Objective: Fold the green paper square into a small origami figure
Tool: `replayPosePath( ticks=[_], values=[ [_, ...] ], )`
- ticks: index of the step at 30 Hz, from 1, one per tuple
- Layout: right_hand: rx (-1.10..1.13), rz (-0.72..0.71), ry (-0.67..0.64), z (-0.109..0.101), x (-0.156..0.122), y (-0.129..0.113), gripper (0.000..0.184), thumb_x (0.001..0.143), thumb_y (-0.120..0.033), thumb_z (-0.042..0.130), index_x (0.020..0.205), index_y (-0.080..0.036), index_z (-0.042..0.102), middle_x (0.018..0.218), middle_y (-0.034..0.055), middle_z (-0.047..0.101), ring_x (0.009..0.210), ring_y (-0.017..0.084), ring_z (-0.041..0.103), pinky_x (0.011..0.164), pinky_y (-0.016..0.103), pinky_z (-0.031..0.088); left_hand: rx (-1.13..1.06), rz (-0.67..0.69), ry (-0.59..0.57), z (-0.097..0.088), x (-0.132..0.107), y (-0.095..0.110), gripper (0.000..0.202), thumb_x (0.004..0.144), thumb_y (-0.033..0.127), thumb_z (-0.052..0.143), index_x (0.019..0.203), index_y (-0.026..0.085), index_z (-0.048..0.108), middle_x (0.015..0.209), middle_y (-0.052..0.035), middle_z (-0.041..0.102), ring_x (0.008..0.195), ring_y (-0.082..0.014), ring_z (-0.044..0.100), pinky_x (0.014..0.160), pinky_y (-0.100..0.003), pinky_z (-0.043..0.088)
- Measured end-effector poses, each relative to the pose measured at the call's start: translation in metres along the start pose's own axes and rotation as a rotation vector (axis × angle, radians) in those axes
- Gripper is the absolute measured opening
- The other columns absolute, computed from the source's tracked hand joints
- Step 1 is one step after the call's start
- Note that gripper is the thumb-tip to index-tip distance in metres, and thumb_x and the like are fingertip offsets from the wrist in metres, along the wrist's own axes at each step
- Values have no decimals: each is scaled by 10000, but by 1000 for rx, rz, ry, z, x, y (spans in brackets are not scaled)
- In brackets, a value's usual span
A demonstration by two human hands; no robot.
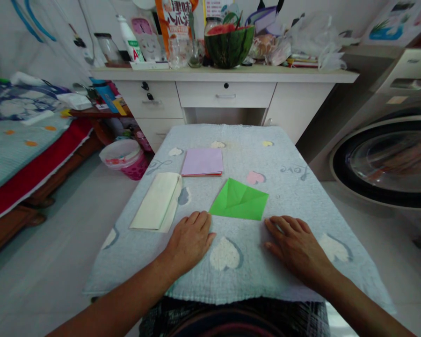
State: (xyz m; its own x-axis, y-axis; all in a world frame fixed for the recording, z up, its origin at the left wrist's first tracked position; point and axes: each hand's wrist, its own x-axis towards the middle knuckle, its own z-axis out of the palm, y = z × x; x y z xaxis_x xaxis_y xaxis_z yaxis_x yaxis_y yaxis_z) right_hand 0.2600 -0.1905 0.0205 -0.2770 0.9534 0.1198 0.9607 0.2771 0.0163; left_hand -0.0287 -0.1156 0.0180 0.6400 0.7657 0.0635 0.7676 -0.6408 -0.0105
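A green sheet of paper [240, 200] with crease lines lies on the cloth-covered table, in front of both hands. My left hand [191, 238] rests on the cloth, fingertips at the sheet's lower left corner; nothing shows in its grasp. Near the lower right corner lies my right hand [294, 243], its fingers loosely bent, thumb apart and holding nothing. Behind the green sheet is a stack of square paper [202, 162], lilac on top with red at its lower edge. Left of my left hand lies a folded cream paper packet [157, 201].
A heart-patterned cloth [263, 285] covers the table. Beyond stands a white cabinet [228, 93] bearing a cut watermelon [228, 47], jars and bags. A pink bin [126, 157] and a bed [24, 150] are at left, a washing machine [389, 126] at right.
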Motion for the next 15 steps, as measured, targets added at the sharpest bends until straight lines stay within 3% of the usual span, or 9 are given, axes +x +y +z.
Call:
replayPosePath(
  ticks=[3, 7, 11, 15],
  values=[
    [140, -22, 2, -9, 16, 14, 239, 940, -312, 487, 969, -197, 695, 1083, 99, 663, 962, 247, 599, 839, 417, 467, -38, 20, 9, 0, -1, -5, 306, 882, 278, 563, 1157, 144, 564, 1106, -112, 608, 1012, -269, 546, 845, -426, 500],
    [275, 30, 139, -16, 53, 28, 302, 912, -283, 511, 1169, -164, 616, 1116, 130, 662, 1043, 264, 589, 891, 434, 461, -171, -52, 83, -3, 6, -9, 255, 880, 245, 561, 1120, 160, 542, 1065, -91, 596, 1020, -247, 551, 895, -411, 492],
    [336, -13, 0, -16, 81, 23, 357, 772, -292, 682, 1090, -141, 622, 1139, 135, 636, 1050, 274, 566, 902, 422, 449, -266, -108, 171, -7, 22, -2, 323, 842, 207, 593, 1148, 175, 495, 1122, -84, 569, 1065, -245, 544, 934, -408, 483],
    [370, -27, -65, -15, 89, 13, 122, 739, -150, 679, 858, -161, 655, 1123, 110, 630, 1052, 259, 557, 901, 410, 443, -317, -88, 97, -8, 38, 9, 391, 837, 179, 581, 1211, 205, 468, 1210, -66, 553, 1035, -207, 600, 845, -344, 519]
  ],
)
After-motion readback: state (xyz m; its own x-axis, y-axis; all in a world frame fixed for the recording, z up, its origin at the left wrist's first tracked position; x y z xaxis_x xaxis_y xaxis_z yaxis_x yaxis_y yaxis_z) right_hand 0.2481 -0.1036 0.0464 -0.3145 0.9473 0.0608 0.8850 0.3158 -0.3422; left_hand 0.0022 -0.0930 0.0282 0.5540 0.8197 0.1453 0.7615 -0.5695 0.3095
